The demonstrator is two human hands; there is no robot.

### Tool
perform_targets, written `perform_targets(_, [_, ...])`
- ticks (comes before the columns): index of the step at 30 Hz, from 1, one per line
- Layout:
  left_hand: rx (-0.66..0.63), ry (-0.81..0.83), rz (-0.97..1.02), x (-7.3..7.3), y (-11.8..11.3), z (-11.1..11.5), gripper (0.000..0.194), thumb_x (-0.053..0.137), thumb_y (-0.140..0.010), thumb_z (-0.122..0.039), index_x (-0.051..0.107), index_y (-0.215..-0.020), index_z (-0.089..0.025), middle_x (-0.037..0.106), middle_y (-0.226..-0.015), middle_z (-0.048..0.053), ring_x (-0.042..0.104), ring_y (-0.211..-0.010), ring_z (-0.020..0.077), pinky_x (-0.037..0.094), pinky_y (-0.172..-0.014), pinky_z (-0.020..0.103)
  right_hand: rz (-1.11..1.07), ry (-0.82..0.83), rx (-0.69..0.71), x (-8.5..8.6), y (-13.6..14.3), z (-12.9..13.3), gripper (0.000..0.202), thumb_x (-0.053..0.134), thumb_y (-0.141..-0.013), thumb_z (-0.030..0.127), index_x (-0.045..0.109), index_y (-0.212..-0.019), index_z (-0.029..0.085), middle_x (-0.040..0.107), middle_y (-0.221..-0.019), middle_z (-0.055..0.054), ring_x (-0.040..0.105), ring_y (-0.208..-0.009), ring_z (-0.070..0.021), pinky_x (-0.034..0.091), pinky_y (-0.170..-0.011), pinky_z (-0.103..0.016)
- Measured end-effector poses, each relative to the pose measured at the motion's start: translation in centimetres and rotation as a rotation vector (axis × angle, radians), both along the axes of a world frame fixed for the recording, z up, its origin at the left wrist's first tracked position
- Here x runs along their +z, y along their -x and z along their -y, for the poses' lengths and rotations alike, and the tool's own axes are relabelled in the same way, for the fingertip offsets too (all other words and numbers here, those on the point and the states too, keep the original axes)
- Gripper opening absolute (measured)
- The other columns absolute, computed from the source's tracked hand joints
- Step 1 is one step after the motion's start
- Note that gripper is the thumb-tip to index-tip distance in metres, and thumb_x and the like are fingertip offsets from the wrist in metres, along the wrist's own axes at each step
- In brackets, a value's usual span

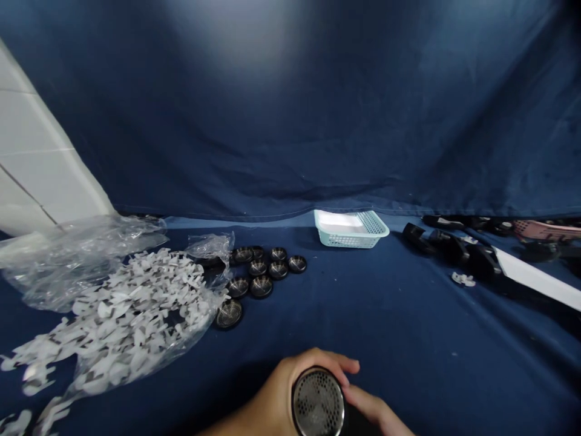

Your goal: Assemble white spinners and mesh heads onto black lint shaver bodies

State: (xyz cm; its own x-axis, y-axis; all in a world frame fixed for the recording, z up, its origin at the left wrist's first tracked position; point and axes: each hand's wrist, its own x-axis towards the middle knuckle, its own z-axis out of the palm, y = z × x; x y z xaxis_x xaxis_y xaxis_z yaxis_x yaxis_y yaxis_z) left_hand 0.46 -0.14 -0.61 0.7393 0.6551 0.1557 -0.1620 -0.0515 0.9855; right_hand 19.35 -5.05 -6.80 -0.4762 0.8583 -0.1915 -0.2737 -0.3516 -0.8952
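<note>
We hold a black tool with a round metal mesh end [319, 402] just above the tabletop [372, 315], toward the middle of its near edge. The mesh faces up at us. Our left hand [278, 389] curves around the left and far sides of the tool, its fingers bent close about the body and their tips reaching past the mesh rim. Our right hand [376, 412] comes in from the right, fingers nearly straight and lying against the tool's right side; we cannot tell how tightly they grip, as most of that hand is out of sight.

Beyond our left hand, round black mesh caps [261, 286] sit in a loose group left of the tabletop's middle. Beside them, a heap of small white plastic pieces [131, 309] spreads toward the near left corner, partly on a clear plastic bag [86, 254] that stretches to the far left corner. A pale green basket [349, 240] stands by the far edge with a white sheet [340, 221] inside. Toward the far right corner we see black parts [449, 245], a long white strip [540, 281] and a pink basket [544, 230]. A blue curtain [295, 133] hangs along the far edge.
</note>
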Motion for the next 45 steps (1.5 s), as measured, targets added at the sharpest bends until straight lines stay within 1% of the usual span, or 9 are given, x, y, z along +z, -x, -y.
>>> perform_targets(4, [0.146,0.059,-0.050,-0.1,0.1,0.4,0.083,0.081,-0.060,-0.063,0.056,-0.126,-0.020,0.058,-0.130,0.015,0.053,-0.123,0.0362,0.042,-0.104,0.048,-0.197,0.217,-0.045,1.4,0.2,-0.3,0.047,0.068,-0.076,0.062,0.074,-0.101,0.022,0.074,-0.104,-0.006,0.064,-0.109,-0.0250,0.047,-0.099,-0.036])
perform_targets(9, [0.258,0.156,-0.086,-0.9,0.3,0.3,0.068,0.066,-0.078,-0.064,0.055,-0.131,-0.024,0.061,-0.128,0.011,0.053,-0.122,0.0327,0.038,-0.106,0.045,-0.424,0.576,0.205,1.8,1.4,-0.7,0.095,0.025,-0.082,0.084,0.072,-0.081,0.002,0.068,-0.067,-0.011,0.062,-0.051,-0.0105,0.045,-0.048,-0.017])
perform_targets(18, [0.452,0.276,-0.143,-1.1,0.6,-0.3,0.048,0.058,-0.087,-0.057,0.061,-0.125,-0.028,0.062,-0.131,0.006,0.049,-0.128,0.0314,0.031,-0.113,0.049,-0.533,0.618,0.363,-1.1,0.9,-1.9,0.119,0.007,-0.065,0.097,0.074,-0.082,-0.001,0.065,-0.054,-0.006,0.054,-0.040,-0.0084,0.038,-0.041,-0.017])
perform_targets(25, [0.511,-0.437,-0.199,-0.9,2.4,-1.7,0.063,0.071,-0.083,-0.036,0.040,-0.138,-0.032,0.054,-0.140,0.006,0.054,-0.124,0.0277,0.045,-0.105,0.041,-0.587,0.425,0.277,2.9,-1.6,-2.8,0.119,0.008,-0.078,0.088,0.054,-0.129,-0.009,0.075,-0.092,-0.019,0.072,-0.081,-0.0210,0.053,-0.076,-0.027])
perform_targets(30, [0.598,-0.894,-0.407,-1.1,2.8,-2.7,0.062,0.064,-0.086,-0.016,0.037,-0.140,-0.029,0.053,-0.139,0.008,0.051,-0.126,0.0274,0.045,-0.105,0.045,-0.519,0.205,0.032,4.8,-2.3,-3.5,0.082,0.019,-0.096,0.064,0.054,-0.132,-0.001,0.065,-0.120,-0.024,0.066,-0.101,-0.0289,0.051,-0.081,-0.039])
perform_targets(33, [0.582,-0.962,-0.529,-1.4,2.6,-3.0,0.059,0.058,-0.088,-0.012,0.038,-0.140,-0.030,0.051,-0.141,0.008,0.050,-0.128,0.0279,0.045,-0.106,0.047,-0.462,0.120,-0.066,5.3,-2.3,-3.2,0.052,0.040,-0.098,0.049,0.048,-0.140,0.020,0.065,-0.125,-0.017,0.065,-0.106,-0.0315,0.049,-0.083,-0.045])
perform_targets(37, [0.552,-0.862,-0.616,-1.8,2.4,-3.0,0.066,0.059,-0.083,-0.010,0.036,-0.141,-0.031,0.048,-0.143,0.007,0.048,-0.130,0.0286,0.044,-0.108,0.050,-0.293,0.070,-0.143,5.4,-2.3,-2.6,0.055,0.066,-0.084,0.024,0.051,-0.137,0.031,0.062,-0.126,-0.009,0.067,-0.097,-0.0257,0.050,-0.083,-0.042])
perform_targets(42, [0.469,-0.751,-0.644,-2.2,2.3,-2.8,0.074,0.063,-0.078,-0.010,0.033,-0.143,-0.031,0.047,-0.144,0.008,0.048,-0.130,0.0303,0.043,-0.108,0.052,0.011,-0.111,-0.174,5.1,-2.7,-2.7,0.069,0.067,-0.072,0.007,0.053,-0.133,0.037,0.054,-0.139,0.000,0.048,-0.129,-0.0217,0.033,-0.107,-0.037])
perform_targets(45, [0.493,-0.738,-0.639,-2.4,2.3,-2.7,0.073,0.063,-0.080,-0.013,0.034,-0.144,-0.031,0.050,-0.142,0.008,0.049,-0.128,0.0312,0.044,-0.107,0.053,0.198,-0.183,-0.182,5.1,-3.1,-3.1,0.062,0.061,-0.071,0.008,0.060,-0.127,0.033,0.063,-0.129,-0.001,0.054,-0.121,-0.0228,0.036,-0.103,-0.039])
